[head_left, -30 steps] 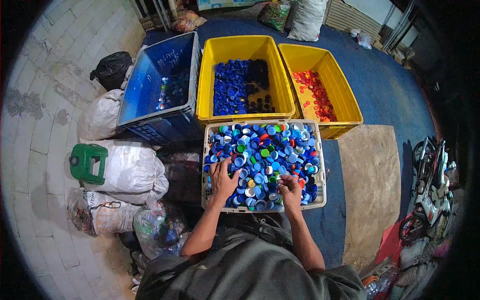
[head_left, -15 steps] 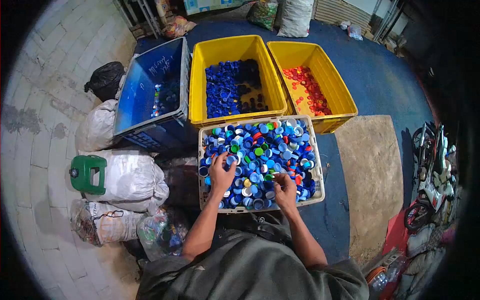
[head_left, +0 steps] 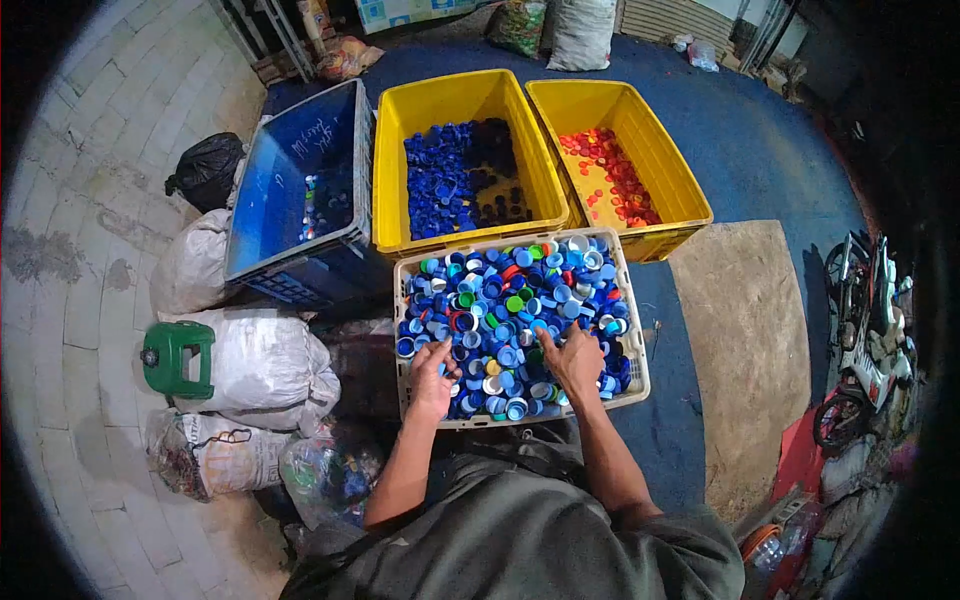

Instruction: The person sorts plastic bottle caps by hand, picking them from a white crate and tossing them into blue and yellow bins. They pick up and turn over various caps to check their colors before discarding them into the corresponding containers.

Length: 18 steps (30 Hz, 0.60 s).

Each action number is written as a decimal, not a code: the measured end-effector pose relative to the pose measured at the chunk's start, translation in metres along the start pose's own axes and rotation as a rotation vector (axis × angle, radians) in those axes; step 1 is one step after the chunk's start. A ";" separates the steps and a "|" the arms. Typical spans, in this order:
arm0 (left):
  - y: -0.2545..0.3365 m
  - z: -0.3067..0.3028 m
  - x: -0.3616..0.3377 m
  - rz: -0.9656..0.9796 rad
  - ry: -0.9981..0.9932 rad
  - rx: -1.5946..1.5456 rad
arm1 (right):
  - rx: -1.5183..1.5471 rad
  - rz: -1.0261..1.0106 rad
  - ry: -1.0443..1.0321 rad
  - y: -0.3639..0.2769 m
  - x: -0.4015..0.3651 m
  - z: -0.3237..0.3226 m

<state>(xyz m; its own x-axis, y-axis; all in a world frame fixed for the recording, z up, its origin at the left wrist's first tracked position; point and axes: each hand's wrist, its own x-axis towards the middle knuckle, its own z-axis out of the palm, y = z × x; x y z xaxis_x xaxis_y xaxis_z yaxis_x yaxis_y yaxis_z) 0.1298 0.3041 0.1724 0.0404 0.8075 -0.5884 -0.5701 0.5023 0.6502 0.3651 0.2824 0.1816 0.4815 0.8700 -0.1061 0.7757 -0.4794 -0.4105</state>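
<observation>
A pale plastic tray point(head_left: 640, 375) full of mixed bottle caps point(head_left: 515, 303), mostly blue with some green, white and red, lies in front of my body. My left hand point(head_left: 433, 380) is over the tray's left front part, its fingers curled around something light blue, probably a cap. Over the right half, my right hand point(head_left: 572, 360) reaches into the caps with thumb and forefinger apart; whether a cap sits under its fingers is hidden.
Behind the tray stand a blue bin point(head_left: 290, 255) with few caps, a yellow bin point(head_left: 470, 240) with dark blue caps and another yellow bin point(head_left: 680, 232) with red caps. Sacks point(head_left: 265, 360) and a green container point(head_left: 180, 360) are at the left.
My left hand has drawn back toward the tray's front left edge. My right hand has moved forward and slightly right over the caps. The view has shifted slightly.
</observation>
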 end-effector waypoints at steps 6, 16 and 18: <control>-0.012 -0.002 0.000 0.325 0.047 0.691 | 0.094 -0.003 -0.059 0.006 0.006 0.003; -0.004 0.012 0.012 0.745 -0.173 1.321 | 1.026 0.130 -0.270 0.026 -0.007 -0.008; -0.001 0.015 0.016 0.715 -0.196 1.358 | 1.322 0.212 -0.427 0.031 -0.011 -0.013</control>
<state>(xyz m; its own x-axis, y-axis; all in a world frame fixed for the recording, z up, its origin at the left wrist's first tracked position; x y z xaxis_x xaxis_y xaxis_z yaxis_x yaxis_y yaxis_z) 0.1428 0.3209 0.1698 0.2587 0.9656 0.0248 0.6279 -0.1876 0.7553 0.3887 0.2563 0.1822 0.1944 0.8778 -0.4379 -0.3620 -0.3507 -0.8637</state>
